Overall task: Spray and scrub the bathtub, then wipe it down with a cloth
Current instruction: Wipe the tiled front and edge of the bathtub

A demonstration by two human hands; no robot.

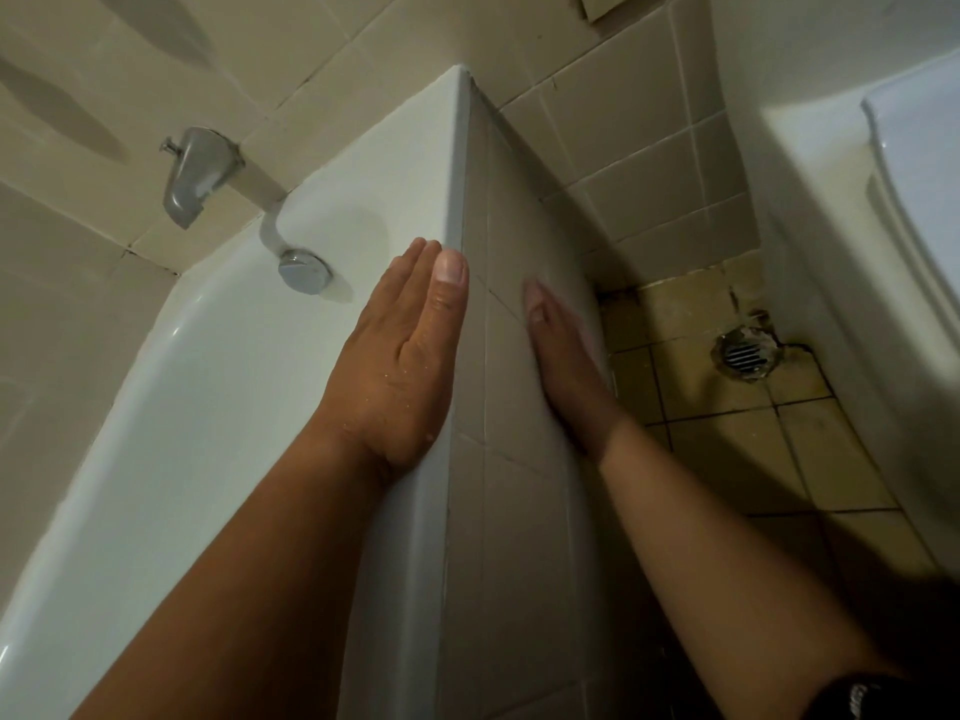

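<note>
Mid-frame, I'm laying my left hand (402, 356) flat on the bathtub (208, 381) rim, my right hand (563, 358) flat on its tiled front (519, 537), both released

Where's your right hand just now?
In the head view, the right hand lies flat on the tub's tiled outer side, right of the rim that the left hand rests on, and left of the floor drain.

No legible writing anywhere
Only the black fabric edge (865, 693) on the right arm bears small white marks, too blurred and cropped by the frame to read as letters
</note>
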